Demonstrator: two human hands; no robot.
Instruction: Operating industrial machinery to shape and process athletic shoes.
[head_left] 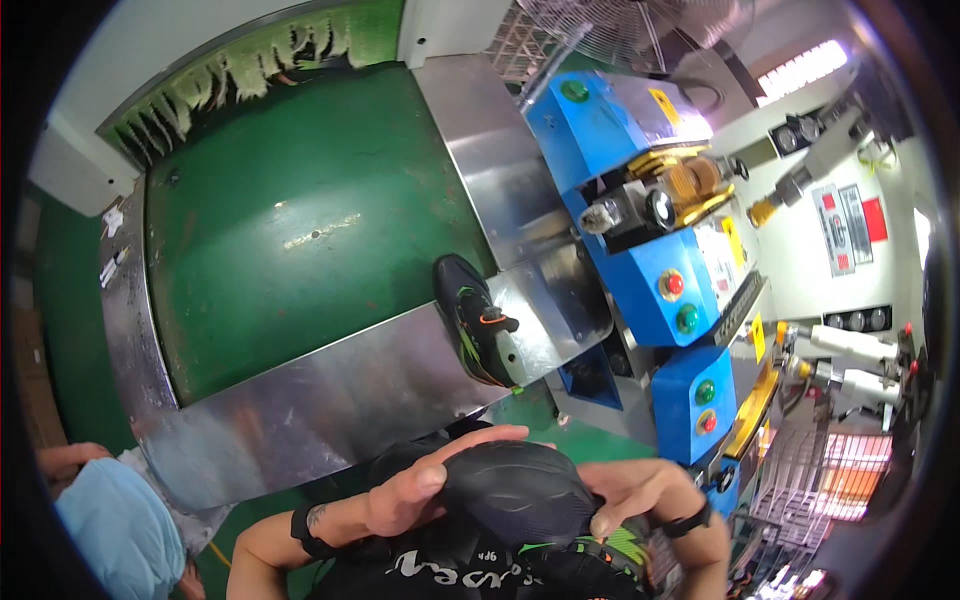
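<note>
Currently grasping a black, green-trimmed mesh shoe (520, 485) before the black shirt (385, 565), between left hand (405, 495) by the toe and right hand (645, 490) farther back — aiming its long axis forward-left, apart from a similar black-and-green shoe (468, 318) on the grey steel rim (320, 415).

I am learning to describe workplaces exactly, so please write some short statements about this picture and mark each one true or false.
1. The left hand and the right hand hold a black shoe. True.
2. A second shoe lies at the centre of the green surface. False: it lies at the edge, by the metal border.
3. A blue machine has a red button and a green button. True.
4. Both wrists are bare. False: each wears a black wristband.
5. Another person's light blue clothing shows at lower left. True.
</note>
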